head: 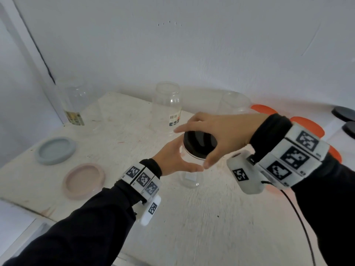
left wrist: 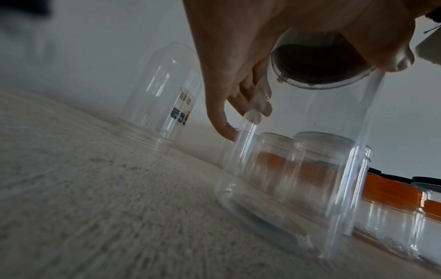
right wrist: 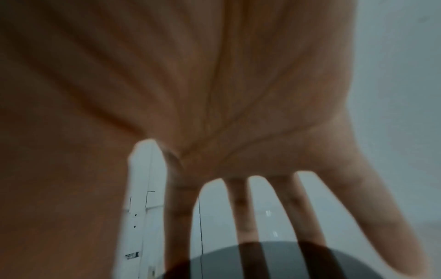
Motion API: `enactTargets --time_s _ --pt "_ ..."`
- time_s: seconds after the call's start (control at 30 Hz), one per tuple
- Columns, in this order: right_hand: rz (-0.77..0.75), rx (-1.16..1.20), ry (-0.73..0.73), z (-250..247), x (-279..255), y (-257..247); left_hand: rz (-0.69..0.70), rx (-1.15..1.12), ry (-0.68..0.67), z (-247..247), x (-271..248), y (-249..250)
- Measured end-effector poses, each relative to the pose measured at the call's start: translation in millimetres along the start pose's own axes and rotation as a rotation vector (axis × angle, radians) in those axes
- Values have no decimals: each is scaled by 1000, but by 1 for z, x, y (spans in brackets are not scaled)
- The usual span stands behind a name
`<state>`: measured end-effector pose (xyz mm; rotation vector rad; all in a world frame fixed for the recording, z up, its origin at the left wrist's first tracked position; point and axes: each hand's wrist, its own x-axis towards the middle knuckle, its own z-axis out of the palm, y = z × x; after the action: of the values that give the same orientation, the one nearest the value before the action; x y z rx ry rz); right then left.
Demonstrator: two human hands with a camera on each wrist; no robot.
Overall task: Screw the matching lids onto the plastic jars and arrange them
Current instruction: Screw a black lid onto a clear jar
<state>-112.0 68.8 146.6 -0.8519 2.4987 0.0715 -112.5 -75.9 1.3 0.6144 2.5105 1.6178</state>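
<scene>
A clear plastic jar [head: 190,179] stands upright mid-table with a black lid [head: 199,144] on its mouth. My left hand [head: 173,157] grips the jar's upper body from the left, thumb in front and fingers [left wrist: 253,98] curled round the back. My right hand [head: 221,131] comes over from the right and holds the lid's rim between spread fingers and thumb [left wrist: 391,56]. The left wrist view shows the jar [left wrist: 298,169] and the lid's underside [left wrist: 317,64] through its wall. In the right wrist view the lid [right wrist: 274,264] sits under my palm [right wrist: 214,94].
A blue-grey lid [head: 55,150] and a pink lid [head: 83,181] lie at the left. Open clear jars stand at the back left [head: 74,100], back centre [head: 169,104] and back right [head: 235,103]. Orange lids [head: 263,109] and black lids [head: 343,113] are at the right.
</scene>
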Motion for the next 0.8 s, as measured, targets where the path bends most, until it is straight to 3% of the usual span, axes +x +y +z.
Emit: enactTargets --time_s 0.07,0.17,0.5,0.6,0.7,0.8 --pt "-70 4 -2 -3 1 3 3 25 -6 0 0 0" --pt "-60 -1 105 -1 7 5 -5 24 -6 1 -1 1" --pt "192 -135 492 24 13 -12 -15 -91 7 2 -2 0" --pt "197 -193 303 18 7 -6 -3 -59 -3 2 -2 1" --pt "10 -55 35 5 0 -1 9 -4 13 3 -2 2" --pt "-42 -46 121 4 1 2 3 12 9 3 -3 3"
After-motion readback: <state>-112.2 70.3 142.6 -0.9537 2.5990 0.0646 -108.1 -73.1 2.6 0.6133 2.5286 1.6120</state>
